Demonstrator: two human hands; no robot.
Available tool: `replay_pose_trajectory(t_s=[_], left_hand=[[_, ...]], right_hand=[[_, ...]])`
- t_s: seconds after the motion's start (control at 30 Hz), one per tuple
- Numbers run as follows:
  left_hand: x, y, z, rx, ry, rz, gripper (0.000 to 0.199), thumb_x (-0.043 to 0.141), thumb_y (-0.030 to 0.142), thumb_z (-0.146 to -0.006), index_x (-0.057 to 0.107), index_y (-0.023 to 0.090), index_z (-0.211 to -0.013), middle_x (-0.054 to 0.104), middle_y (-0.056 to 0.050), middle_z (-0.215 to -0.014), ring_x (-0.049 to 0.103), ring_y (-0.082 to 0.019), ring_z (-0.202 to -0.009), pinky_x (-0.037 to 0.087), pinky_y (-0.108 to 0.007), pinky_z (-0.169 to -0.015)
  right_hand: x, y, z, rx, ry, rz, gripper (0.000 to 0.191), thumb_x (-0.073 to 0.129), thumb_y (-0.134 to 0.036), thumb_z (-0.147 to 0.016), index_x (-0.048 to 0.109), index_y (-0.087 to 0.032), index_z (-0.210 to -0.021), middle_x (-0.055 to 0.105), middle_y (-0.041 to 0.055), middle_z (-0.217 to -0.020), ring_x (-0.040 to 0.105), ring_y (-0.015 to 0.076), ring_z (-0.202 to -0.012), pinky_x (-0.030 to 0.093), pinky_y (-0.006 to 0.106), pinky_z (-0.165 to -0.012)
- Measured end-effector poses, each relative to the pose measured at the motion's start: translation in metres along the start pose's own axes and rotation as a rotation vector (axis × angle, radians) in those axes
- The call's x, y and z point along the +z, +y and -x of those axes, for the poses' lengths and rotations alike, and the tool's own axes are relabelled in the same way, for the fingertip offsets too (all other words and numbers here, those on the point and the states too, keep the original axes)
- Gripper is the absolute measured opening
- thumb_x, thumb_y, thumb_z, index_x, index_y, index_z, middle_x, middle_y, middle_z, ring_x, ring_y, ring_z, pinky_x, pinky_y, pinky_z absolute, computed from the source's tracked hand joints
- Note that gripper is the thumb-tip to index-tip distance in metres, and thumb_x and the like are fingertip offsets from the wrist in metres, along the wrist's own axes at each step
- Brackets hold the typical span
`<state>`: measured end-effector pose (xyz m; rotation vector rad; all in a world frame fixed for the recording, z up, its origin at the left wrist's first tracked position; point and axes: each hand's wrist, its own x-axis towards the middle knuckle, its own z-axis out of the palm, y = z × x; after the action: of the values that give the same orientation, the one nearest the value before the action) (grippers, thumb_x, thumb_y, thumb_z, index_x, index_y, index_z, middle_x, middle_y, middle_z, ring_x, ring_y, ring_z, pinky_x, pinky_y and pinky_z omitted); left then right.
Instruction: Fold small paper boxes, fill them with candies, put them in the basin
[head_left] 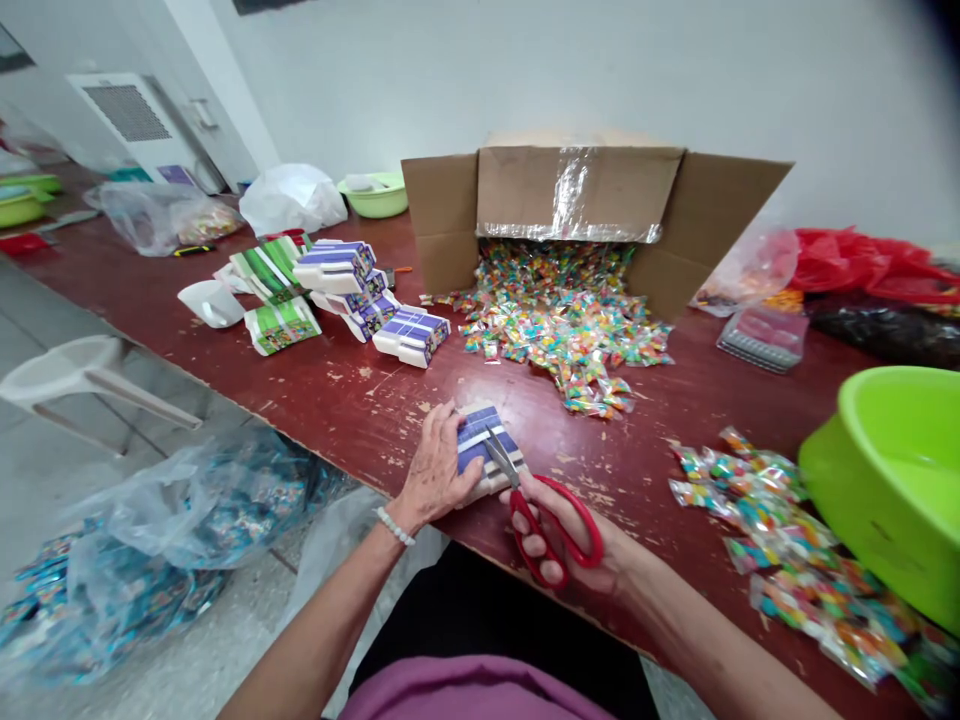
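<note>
1. Left hand [433, 470]: gripping the blue-and-white bundle [474, 425], fingers along its left side, thumb at its near side.
2. Right hand [577, 525]: holding red-handled scissors [507, 466], fingers through the loops; blades slightly apart at the bundle's white band [471, 441]. Cannot tell whether a blade is under it.
3. Bundle: lies at the table's [337, 395] near edge, before the spilled candies [570, 330].

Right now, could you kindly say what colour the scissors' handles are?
The handles are red, clearest in the head view.
</note>
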<state>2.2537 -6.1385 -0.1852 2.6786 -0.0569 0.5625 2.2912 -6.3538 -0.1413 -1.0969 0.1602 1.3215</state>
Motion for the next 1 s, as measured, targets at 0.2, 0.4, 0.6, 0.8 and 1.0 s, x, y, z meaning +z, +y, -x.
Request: replay_pose_trajectory(t_s=[0.2, 0.4, 0.6, 0.8, 1.0], left_hand=[[-0.003, 0.000, 0.000, 0.062, -0.013, -0.016, 0.026, 0.050, 0.034, -0.089, 0.043, 0.015, -0.104, 0.032, -0.025, -0.142, 0.027, -0.038, -0.139, 0.028, -0.060, -0.113], [-0.002, -0.002, 0.000, 0.072, 0.001, -0.046, 0.023, 0.049, 0.034, -0.090, 0.042, 0.017, -0.103, 0.035, -0.022, -0.139, 0.031, -0.037, -0.136, 0.031, -0.060, -0.111], [0.003, -0.007, -0.005, 0.122, 0.030, -0.103, 0.021, 0.045, 0.034, -0.091, 0.043, 0.018, -0.105, 0.040, -0.021, -0.134, 0.034, -0.036, -0.134, 0.033, -0.060, -0.109], [0.006, -0.015, -0.016, 0.195, 0.028, -0.094, 0.027, 0.039, 0.042, -0.092, 0.043, 0.018, -0.104, 0.049, -0.019, -0.123, 0.040, -0.037, -0.130, 0.033, -0.061, -0.107], [0.005, -0.020, -0.022, 0.155, -0.014, -0.034, 0.040, 0.037, 0.050, -0.090, 0.045, 0.017, -0.112, 0.051, -0.019, -0.122, 0.042, -0.038, -0.131, 0.031, -0.059, -0.109]], right_hand=[[0.021, 0.003, -0.025, -0.128, 0.131, 0.260, 0.046, 0.045, -0.063, -0.092, 0.053, -0.019, -0.100, 0.048, -0.0073, -0.057, 0.042, 0.0077, -0.034, 0.036, 0.018, -0.027], [0.020, 0.004, -0.032, -0.250, 0.143, 0.524, 0.051, 0.036, -0.066, -0.092, 0.053, -0.018, -0.091, 0.045, -0.0080, -0.039, 0.041, 0.0110, -0.026, 0.032, 0.020, -0.028], [0.011, 0.005, -0.029, -0.352, 0.154, 0.565, 0.044, 0.039, -0.054, -0.095, 0.055, -0.018, -0.078, 0.042, -0.0078, -0.034, 0.039, 0.0093, -0.027, 0.028, 0.018, -0.032], [0.002, 0.019, 0.006, -0.531, 0.252, 0.644, 0.040, 0.051, -0.050, -0.092, 0.059, -0.017, -0.072, 0.049, -0.0051, -0.047, 0.047, 0.0091, -0.040, 0.036, 0.020, -0.042], [-0.087, 0.085, 0.153, -0.845, 1.113, 0.567, 0.045, 0.067, -0.049, -0.083, 0.053, -0.025, -0.119, 0.063, 0.0010, -0.085, 0.060, 0.0161, -0.071, 0.048, 0.027, -0.065]])
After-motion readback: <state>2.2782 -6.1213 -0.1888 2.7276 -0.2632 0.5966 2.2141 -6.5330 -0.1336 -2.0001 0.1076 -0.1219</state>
